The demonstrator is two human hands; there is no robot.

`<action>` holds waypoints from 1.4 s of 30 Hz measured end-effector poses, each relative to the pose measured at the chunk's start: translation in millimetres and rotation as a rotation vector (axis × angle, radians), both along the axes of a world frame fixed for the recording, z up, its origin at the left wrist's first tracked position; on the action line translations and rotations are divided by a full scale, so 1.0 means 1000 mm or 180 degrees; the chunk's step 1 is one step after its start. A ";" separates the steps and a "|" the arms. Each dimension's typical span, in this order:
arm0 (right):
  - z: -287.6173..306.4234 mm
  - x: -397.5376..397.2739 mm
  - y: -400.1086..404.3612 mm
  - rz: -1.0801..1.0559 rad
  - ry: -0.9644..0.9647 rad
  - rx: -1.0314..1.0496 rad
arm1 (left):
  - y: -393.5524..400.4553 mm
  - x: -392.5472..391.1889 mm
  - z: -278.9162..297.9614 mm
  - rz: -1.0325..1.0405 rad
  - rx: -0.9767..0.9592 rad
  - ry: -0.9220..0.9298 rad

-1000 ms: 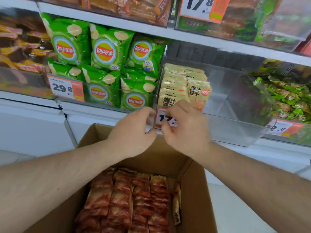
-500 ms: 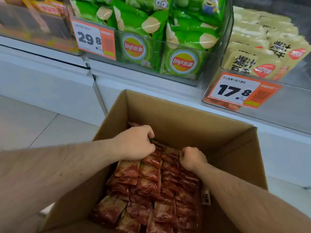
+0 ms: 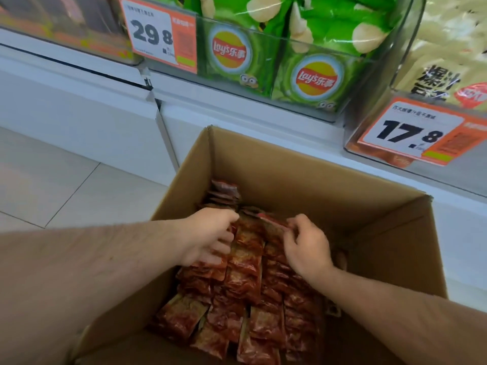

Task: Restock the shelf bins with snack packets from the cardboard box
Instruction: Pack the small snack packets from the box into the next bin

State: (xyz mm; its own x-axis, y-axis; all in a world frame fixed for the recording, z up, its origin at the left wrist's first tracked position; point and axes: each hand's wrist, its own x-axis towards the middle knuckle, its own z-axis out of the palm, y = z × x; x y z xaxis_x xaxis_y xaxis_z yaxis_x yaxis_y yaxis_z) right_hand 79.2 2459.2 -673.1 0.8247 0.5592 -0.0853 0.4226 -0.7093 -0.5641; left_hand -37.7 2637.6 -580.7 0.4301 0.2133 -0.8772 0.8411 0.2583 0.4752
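Head view: red snack packets (image 3: 245, 270) are being gathered inside the cardboard box (image 3: 303, 180), gripped by the left hand (image 3: 208, 238) and pinched by the right hand (image 3: 305, 246), so lifting toward the shelf bins (image 3: 411, 30) seems next.

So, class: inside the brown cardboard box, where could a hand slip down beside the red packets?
Bare room lies along the brown cardboard box's far wall and its right wall, beyond the red snack packets. The left side is crowded: packets reach that wall, under the left hand. The right hand pinches a packet.
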 end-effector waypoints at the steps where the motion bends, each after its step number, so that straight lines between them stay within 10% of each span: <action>1: 0.010 -0.013 -0.002 0.0194 -0.0026 0.0242 | 0.000 -0.003 -0.002 0.0271 -0.0264 0.0047; 5: 0.040 -0.060 -0.005 0.1096 -0.0214 0.0859 | -0.001 -0.007 0.000 0.0671 -0.0818 -0.0066; 9: 0.031 -0.068 -0.006 0.1597 -0.0202 0.0914 | 0.003 -0.011 -0.005 0.0584 0.0202 -0.0177; 18: -0.060 0.036 0.046 -0.0560 0.0505 -0.0585 | 0.023 -0.012 -0.014 0.0490 0.0604 -0.0038; 26: -0.088 0.055 0.071 -0.0859 0.0692 -0.0644 | 0.026 -0.001 -0.019 0.0585 0.0477 0.0041; 42: 0.129 -0.033 -0.035 0.0981 -0.0684 0.1055 | -0.029 0.002 0.044 0.1299 -0.0458 -0.0816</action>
